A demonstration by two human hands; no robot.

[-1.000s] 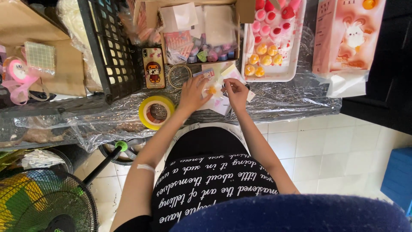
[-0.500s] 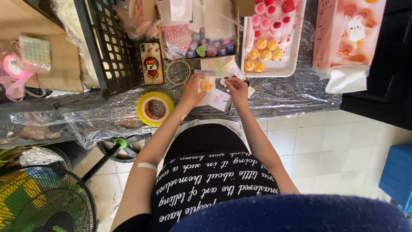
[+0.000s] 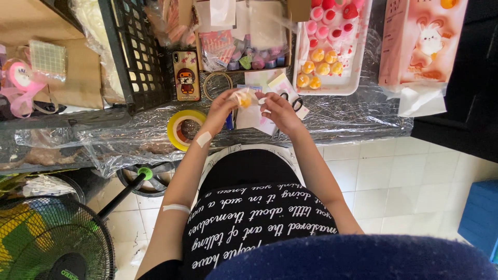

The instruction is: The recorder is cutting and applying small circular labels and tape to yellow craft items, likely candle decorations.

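Observation:
My left hand pinches a small clear bag holding an orange round sweet-like piece above the plastic-covered table. My right hand is beside it, fingers closed on the bag's edge and a bit of white paper. Under both hands lie white and pastel cards. Black scissors lie just right of my right hand. A white tray with several orange, pink and red round pieces stands further back on the right.
A yellow tape roll sits at the table's front edge, a phone in a cartoon case and a thin ring behind it. A black crate stands left, a pink box right, a fan on the floor.
Both hands have lifted slightly and come together around the small bag with the orange piece; the view has shifted a little downward.

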